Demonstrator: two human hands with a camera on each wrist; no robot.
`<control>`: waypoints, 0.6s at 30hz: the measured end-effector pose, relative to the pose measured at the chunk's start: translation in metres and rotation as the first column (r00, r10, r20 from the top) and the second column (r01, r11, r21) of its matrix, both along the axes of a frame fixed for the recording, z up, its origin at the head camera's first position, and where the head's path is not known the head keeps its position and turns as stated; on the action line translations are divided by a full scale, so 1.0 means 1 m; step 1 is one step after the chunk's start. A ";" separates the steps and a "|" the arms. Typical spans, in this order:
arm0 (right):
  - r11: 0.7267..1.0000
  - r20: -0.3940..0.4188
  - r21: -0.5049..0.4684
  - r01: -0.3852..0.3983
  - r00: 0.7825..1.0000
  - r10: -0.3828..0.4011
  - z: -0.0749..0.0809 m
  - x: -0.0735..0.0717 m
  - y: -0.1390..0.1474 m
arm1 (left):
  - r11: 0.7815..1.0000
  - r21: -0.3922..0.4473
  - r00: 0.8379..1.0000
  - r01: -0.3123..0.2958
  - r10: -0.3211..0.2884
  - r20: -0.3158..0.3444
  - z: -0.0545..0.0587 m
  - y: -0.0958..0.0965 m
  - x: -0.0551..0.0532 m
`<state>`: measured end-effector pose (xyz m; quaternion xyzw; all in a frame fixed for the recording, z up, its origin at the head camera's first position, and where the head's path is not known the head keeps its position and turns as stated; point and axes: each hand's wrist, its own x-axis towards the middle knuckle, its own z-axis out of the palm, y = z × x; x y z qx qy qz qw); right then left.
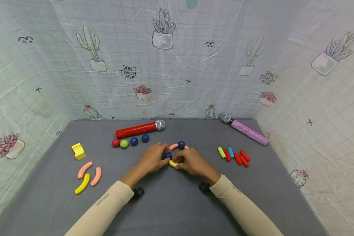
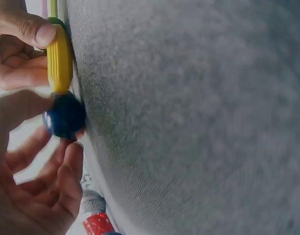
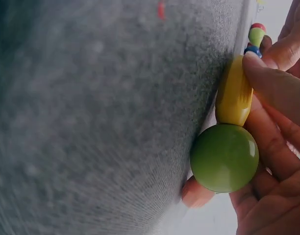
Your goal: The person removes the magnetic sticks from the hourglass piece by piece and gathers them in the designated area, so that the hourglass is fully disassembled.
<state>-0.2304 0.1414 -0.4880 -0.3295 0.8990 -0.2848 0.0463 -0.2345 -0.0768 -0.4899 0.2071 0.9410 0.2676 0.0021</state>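
My left hand point(image 1: 153, 158) pinches a blue ball point(image 2: 65, 116) between thumb and fingers, low over the grey table. My right hand point(image 1: 195, 164) holds a yellow curved stick point(image 3: 233, 93) between thumb and fingers. One end of the stick touches the blue ball, while a green ball point(image 3: 224, 157) sits at its other end. Beyond the hands, a pink curved stick point(image 1: 173, 146) and a second blue ball point(image 1: 181, 144) form part of a ring. The fingers partly hide the ring's right side in the head view.
Behind lie a red microphone point(image 1: 135, 130) and a purple microphone point(image 1: 247, 131). Several loose balls point(image 1: 134, 141) line up left of the hands. Farther left are a yellow block point(image 1: 78, 151) and curved sticks point(image 1: 82, 184); several short straight sticks point(image 1: 238, 159) lie right.
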 end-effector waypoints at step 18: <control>0.999 0.003 0.007 0.045 0.999 -0.045 0.007 0.000 0.042 | 0.999 -0.019 1.000 -0.027 0.027 0.004 0.001 0.004 -0.016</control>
